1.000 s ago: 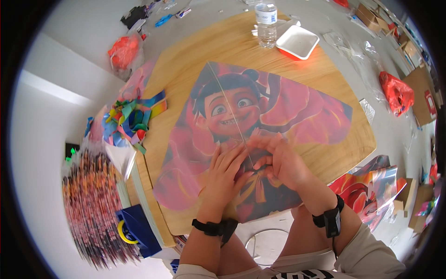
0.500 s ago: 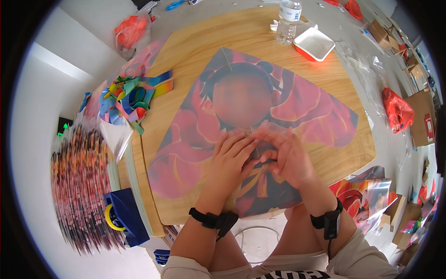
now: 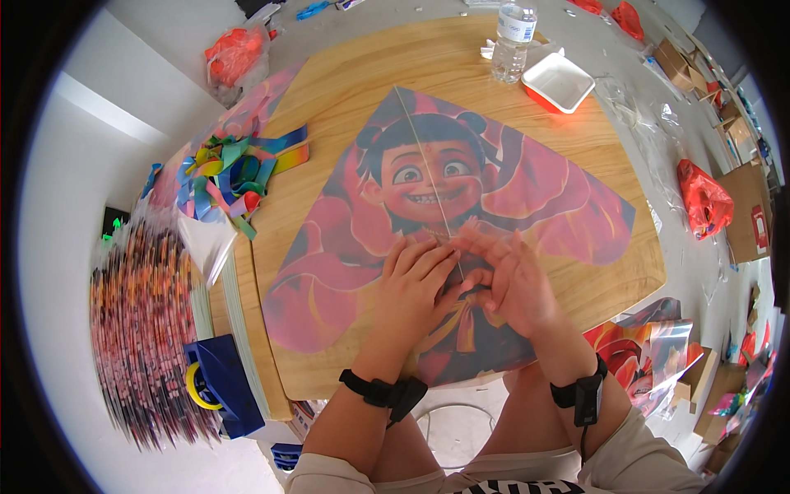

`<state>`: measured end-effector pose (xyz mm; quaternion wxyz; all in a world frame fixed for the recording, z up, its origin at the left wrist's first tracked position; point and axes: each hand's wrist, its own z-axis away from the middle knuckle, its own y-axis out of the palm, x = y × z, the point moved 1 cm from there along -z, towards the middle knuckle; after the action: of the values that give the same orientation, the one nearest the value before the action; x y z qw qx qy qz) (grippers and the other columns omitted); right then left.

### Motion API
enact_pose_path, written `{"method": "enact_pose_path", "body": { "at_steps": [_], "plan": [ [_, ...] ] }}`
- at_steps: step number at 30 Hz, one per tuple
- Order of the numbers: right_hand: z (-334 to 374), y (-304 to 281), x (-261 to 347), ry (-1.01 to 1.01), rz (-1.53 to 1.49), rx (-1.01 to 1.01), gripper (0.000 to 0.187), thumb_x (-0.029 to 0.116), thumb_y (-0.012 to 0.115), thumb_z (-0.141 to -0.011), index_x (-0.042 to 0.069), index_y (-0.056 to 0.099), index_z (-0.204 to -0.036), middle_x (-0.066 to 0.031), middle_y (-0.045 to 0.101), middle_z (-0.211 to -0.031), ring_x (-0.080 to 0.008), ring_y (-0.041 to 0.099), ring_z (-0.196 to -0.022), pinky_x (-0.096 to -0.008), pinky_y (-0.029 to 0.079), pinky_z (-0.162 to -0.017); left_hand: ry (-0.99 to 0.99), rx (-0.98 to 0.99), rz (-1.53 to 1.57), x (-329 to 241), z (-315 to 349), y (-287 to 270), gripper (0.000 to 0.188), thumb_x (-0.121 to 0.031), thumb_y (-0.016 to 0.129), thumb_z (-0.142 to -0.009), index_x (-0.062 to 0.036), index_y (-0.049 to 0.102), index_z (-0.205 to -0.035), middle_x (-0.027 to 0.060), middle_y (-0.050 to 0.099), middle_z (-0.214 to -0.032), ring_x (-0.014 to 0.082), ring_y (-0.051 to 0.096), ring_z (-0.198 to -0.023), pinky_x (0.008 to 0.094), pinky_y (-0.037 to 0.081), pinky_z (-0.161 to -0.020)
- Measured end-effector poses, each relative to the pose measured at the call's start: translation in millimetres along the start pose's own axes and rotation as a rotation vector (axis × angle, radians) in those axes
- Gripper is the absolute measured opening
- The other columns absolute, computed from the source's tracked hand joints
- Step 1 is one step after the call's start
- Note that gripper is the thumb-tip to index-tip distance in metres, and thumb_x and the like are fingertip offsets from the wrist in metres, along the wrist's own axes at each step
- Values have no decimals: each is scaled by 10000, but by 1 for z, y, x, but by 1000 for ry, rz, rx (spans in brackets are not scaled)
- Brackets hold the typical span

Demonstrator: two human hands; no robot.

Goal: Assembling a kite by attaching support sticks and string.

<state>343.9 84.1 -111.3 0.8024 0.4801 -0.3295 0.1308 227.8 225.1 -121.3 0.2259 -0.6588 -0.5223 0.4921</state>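
Both hands work at the central rod of a printed sheet lying on a wooden desk. The left hand (image 3: 415, 284) rests palm down on the printed sheet (image 3: 325, 272), its fingers extended and slightly spread, the tips beside the thin, pale rod (image 3: 429, 169). The right hand (image 3: 518, 288) lies just across the rod, fingers bent and thumb turned inward; whether it pinches anything cannot be told. A black strap with a small box is worn on each forearm. The sheet, translucent and roughly triangular, bears a cartoon figure in red and pink; the rod runs from its far corner down to the hands. Around it extends the desk (image 3: 387, 53). Beyond the sheet, toward its right, stand a clear bottle (image 3: 510, 58) and, near it, a white-lined red tray (image 3: 559, 81). To the left of the sheet lie tangled multicoloured ribbons (image 3: 234, 177); farther left and nearer the wearer are a dense stack of printed pieces (image 3: 148, 329) and a dark blue holder (image 3: 234, 395) with a yellow ring. Well to the right of the sheet lies a red plastic bag (image 3: 705, 198).
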Motion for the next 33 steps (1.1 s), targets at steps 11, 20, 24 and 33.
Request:
{"method": "enact_pose_path", "body": {
  "at_steps": [11, 20, 24, 33],
  "plan": [
    [2, 1, 0, 46, 36, -3, 743, 573, 221, -1037, -19, 395, -1451, -95, 575, -1239, -127, 558, -725, -221, 364, -519, -41, 12, 39, -2, -1, -4, 390, -178, 807, -663, -109, 700, -1031, 70, 551, -1309, 315, 552, -1153, 517, 405, -1054],
    [6, 2, -4, 110, 139, -21, 669, 594, 232, -1038, 139, 405, -1496, 14, 420, -557, -76, 401, -488, -218, 289, -454, -38, 31, 17, -1, -2, -4, 378, -230, 793, -674, -108, 715, -1023, 101, 496, -1426, 326, 535, -1182, 495, 413, -1047],
    [6, 4, -1, 110, 145, -37, 664, 586, 244, -1040, 130, 418, -1490, 19, 407, -548, -70, 376, -479, -220, 254, -428, 2, 61, -4, 0, -5, -5, 383, -236, 794, -677, -106, 709, -1028, 102, 497, -1434, 327, 534, -1185, 501, 408, -1048],
    [7, 4, 2, -10, 45, -22, 655, 531, 254, -1053, 53, 424, -1467, -23, 556, -1153, -86, 394, -561, -225, 284, -420, -57, 49, 53, -2, -4, -6, 375, -216, 812, -683, -120, 688, -1024, 132, 464, -1452, 343, 528, -1196, 529, 399, -1055]
  ]
}}
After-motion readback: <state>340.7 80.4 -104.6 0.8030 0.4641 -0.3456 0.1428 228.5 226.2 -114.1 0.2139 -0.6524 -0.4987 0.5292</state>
